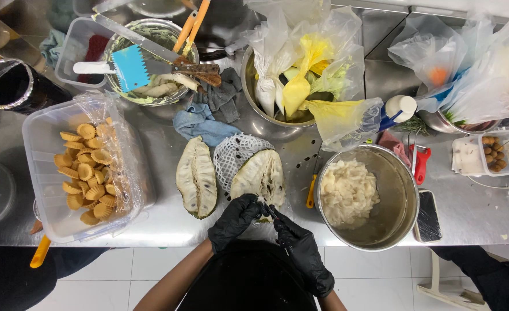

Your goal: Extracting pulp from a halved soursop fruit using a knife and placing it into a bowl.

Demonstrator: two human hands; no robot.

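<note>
**Two gloved hands at one soursop half**

We count two soursop halves on the steel table (484, 219), both cut side up. The left half (197, 177) lies alone, untouched. The right half (260, 177) is ours: our left hand (235, 222) curls against its near edge, fingers (248, 208) closed on the flesh, while our right hand (301, 252) pinches a small dark tool (270, 212), its tip at that same edge. One steel bowl (401, 198) of white pulp sits just right. One plastic tub (41, 138) of little tart shells, too many to count, stands well left.
</note>
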